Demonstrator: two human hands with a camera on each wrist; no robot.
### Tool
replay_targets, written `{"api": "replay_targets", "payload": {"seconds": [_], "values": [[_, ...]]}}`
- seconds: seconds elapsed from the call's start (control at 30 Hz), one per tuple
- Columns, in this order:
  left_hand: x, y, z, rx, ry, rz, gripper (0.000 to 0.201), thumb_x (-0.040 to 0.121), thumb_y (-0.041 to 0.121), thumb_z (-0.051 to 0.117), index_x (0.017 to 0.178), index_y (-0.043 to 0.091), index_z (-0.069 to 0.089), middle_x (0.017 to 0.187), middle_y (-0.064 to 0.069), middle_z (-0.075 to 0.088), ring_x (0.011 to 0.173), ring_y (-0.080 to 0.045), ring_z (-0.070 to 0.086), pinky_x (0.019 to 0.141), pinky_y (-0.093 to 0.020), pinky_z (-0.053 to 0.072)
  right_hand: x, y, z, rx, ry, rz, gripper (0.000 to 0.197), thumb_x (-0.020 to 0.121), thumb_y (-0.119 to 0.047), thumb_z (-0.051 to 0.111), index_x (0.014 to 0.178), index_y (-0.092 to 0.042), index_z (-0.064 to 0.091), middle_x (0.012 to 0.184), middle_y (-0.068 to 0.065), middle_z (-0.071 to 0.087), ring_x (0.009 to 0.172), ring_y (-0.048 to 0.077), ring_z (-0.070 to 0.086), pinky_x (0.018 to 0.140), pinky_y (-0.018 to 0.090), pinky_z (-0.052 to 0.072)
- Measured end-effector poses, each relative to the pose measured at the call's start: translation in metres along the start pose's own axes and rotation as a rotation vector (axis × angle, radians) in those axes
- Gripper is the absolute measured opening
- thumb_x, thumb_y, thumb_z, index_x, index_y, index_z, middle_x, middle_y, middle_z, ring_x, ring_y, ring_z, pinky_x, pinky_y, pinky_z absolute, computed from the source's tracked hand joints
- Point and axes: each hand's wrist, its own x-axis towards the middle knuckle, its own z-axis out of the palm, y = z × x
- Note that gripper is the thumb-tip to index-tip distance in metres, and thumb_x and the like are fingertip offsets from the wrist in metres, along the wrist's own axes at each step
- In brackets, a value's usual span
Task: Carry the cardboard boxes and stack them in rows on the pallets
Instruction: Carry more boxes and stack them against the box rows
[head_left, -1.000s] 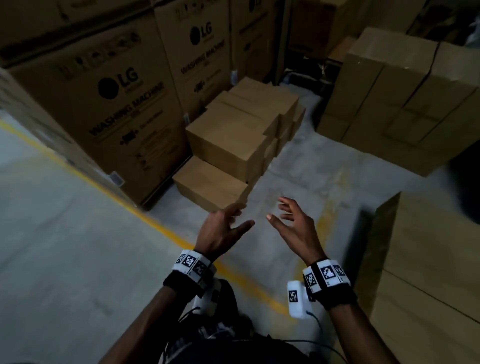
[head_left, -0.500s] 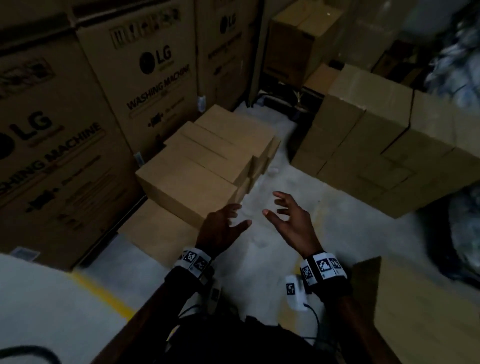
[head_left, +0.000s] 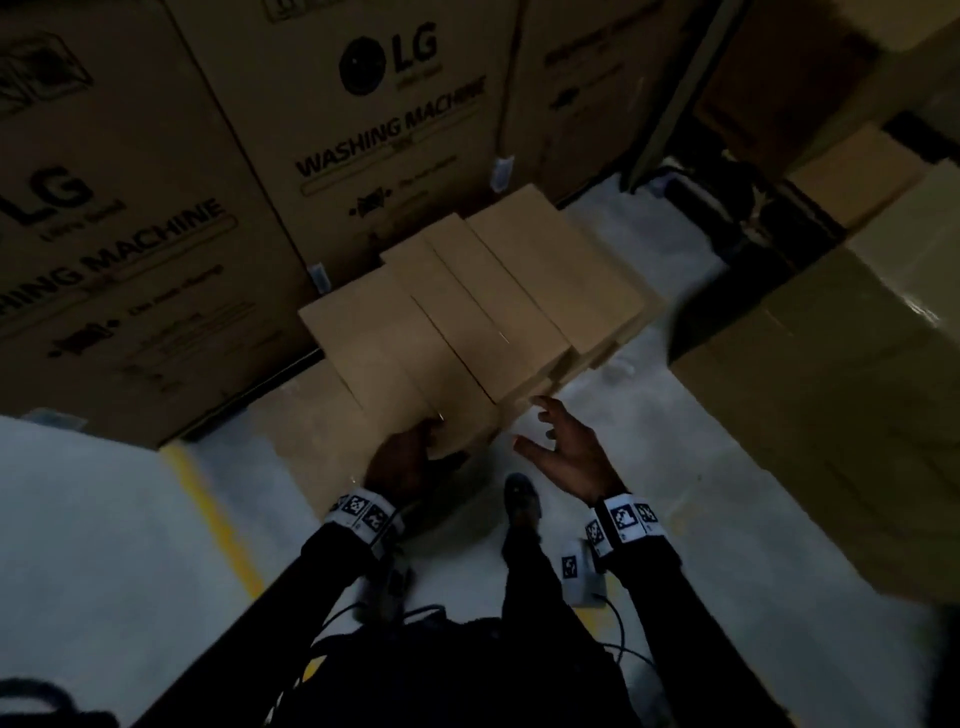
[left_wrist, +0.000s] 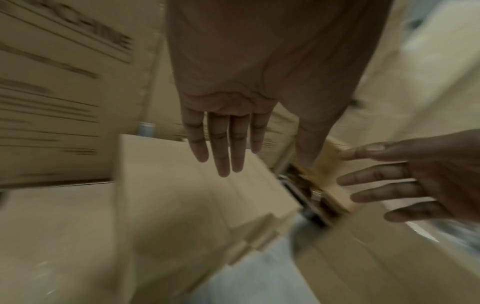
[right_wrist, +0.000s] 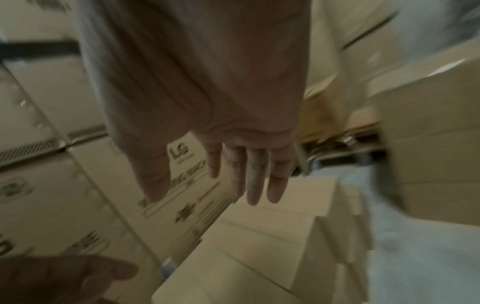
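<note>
A pile of plain cardboard boxes (head_left: 467, 322) stands on the floor against tall printed cartons. The nearest top box (head_left: 395, 374) lies right in front of me. My left hand (head_left: 410, 452) reaches to its near edge with straight fingers (left_wrist: 223, 144); I cannot tell whether it touches. My right hand (head_left: 561, 441) hovers just past the box's near right corner, fingers spread (right_wrist: 254, 179) and holding nothing. A lower box (head_left: 306, 431) sticks out at the pile's left foot.
Tall washing-machine cartons (head_left: 363, 130) wall off the back and left. A large stack of boxes (head_left: 831, 415) stands at the right. A yellow floor line (head_left: 213, 514) runs at the left. My shoe (head_left: 522, 501) is on the grey concrete floor (head_left: 649, 478) between the stacks.
I have walked closer to the pile, which now fills the middle of the view. Both hands have moved forward to the near edge of the top box.
</note>
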Motion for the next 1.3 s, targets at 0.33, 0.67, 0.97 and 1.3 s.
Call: {"api": "replay_targets", "payload": {"seconds": [0.33, 0.67, 0.97, 1.3], "values": [[0.076, 0.005, 0.073, -0.115, 0.114, -0.429, 0.081, 0.087, 0.054, 0.075, 0.154, 0.023, 0.042, 0.138, -0.009, 0.063, 0.119, -0.028, 0.065, 0.098, -0.033, 0.051, 0.182, 0.06, -0.017, -0.454, -0.485, -0.089, 0.081, 0.094, -0.048, 0.068, 0.16, -0.021, 0.027, 0.161, 0.007, 0.035, 0.147, 0.032, 0.034, 0.119, 0.048, 0.031], [0.142, -0.099, 0.158, -0.173, 0.347, -0.649, 0.093, 0.087, 0.054, 0.074, 0.161, 0.024, 0.027, 0.15, -0.016, 0.051, 0.13, -0.042, 0.053, 0.104, -0.051, 0.048, 0.261, 0.155, 0.064, -0.389, -0.493, 0.011, 0.085, 0.102, -0.038, 0.06, 0.164, -0.024, 0.004, 0.169, 0.004, 0.019, 0.151, 0.025, 0.027, 0.115, 0.033, 0.026], [0.181, -0.147, 0.214, -0.427, 0.482, -0.688, 0.108, 0.067, 0.089, 0.064, 0.156, 0.052, 0.018, 0.139, -0.015, 0.049, 0.121, -0.039, 0.058, 0.107, -0.05, 0.047, 0.279, 0.229, 0.136, -0.345, -0.511, -0.139, 0.098, 0.092, -0.055, 0.067, 0.163, -0.04, 0.001, 0.171, -0.005, 0.008, 0.153, 0.024, 0.023, 0.12, 0.046, 0.03], [0.136, -0.14, 0.238, -0.372, 0.503, -0.598, 0.094, 0.076, 0.079, 0.066, 0.155, 0.056, 0.021, 0.099, 0.009, 0.053, 0.111, -0.027, 0.062, 0.101, -0.042, 0.051, 0.241, 0.247, 0.127, -0.429, -0.552, -0.199, 0.097, 0.084, -0.076, 0.059, 0.16, -0.049, 0.005, 0.168, -0.007, 0.019, 0.143, 0.024, 0.04, 0.113, 0.046, 0.043]]}}
